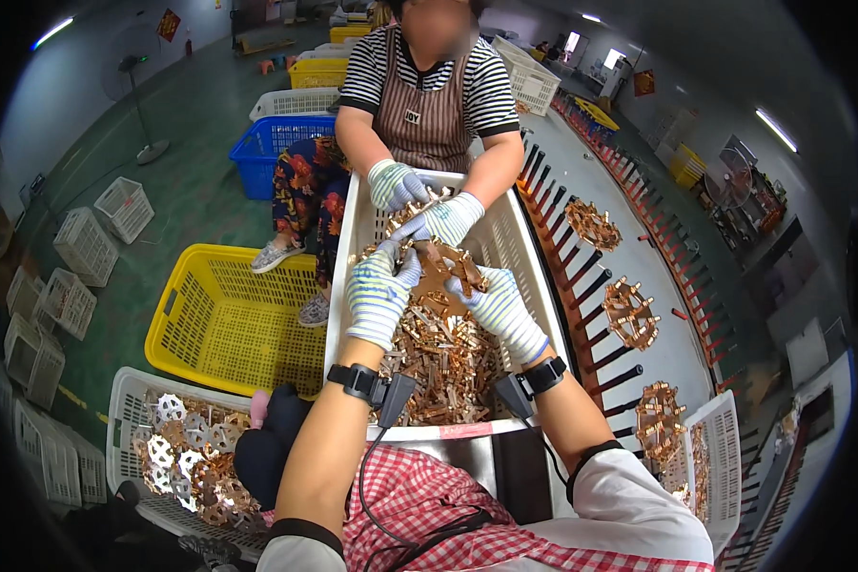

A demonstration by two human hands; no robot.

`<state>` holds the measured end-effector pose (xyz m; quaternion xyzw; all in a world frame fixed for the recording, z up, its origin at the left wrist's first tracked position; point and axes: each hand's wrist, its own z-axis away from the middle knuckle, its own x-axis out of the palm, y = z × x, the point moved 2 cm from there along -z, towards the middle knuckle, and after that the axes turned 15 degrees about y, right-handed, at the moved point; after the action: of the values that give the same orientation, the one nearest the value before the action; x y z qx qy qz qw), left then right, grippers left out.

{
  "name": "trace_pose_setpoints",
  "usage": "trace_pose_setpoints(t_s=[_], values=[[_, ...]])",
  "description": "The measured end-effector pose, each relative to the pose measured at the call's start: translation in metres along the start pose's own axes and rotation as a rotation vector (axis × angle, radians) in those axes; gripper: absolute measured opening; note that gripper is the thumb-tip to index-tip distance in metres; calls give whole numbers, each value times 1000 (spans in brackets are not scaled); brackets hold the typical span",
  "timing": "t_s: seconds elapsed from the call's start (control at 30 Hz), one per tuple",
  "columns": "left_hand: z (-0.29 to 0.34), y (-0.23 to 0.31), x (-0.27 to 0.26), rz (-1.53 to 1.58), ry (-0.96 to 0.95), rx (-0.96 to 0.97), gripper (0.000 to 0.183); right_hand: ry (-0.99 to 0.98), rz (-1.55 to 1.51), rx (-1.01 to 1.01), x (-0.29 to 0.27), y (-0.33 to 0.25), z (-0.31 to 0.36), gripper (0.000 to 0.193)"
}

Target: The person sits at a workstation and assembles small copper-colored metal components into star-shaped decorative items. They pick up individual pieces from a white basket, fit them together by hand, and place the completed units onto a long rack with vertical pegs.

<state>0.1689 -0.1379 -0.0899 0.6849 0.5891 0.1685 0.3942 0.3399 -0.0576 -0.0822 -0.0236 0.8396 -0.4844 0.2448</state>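
Over a long white crate (520, 250), I hold a copper-coloured toothed metal piece (440, 265) between both hands. My left hand (381, 297), in a striped knit glove, closes on its left side. The right hand (503, 310), gloved alike, grips its right end with the thumb on top. Below lies a heap of small copper-coloured metal pieces (439, 367). Just beyond my hands, a co-worker's gloved hands (443, 221) hold a similar toothed part (415, 205) over the same crate. My fingers hide part of the piece's outline.
A yellow basket (224, 329) stands at the left, near a blue basket (257, 153). At lower left, a white basket (124, 410) holds flat metal parts. Toothed metal rings (631, 313) rest along a rack of dark-tipped rods (591, 286) at the right. The co-worker (429, 95) sits opposite.
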Motion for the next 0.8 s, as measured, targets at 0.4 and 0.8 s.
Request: trace_pose_setpoints(t_s=[0.4, 0.8], values=[[40, 25, -21, 690, -217, -375, 23, -80, 114, -116, -5, -15, 47, 24], [79, 47, -59, 784, -185, -276, 21, 159, -87, 159, -33, -13, 73, 26]])
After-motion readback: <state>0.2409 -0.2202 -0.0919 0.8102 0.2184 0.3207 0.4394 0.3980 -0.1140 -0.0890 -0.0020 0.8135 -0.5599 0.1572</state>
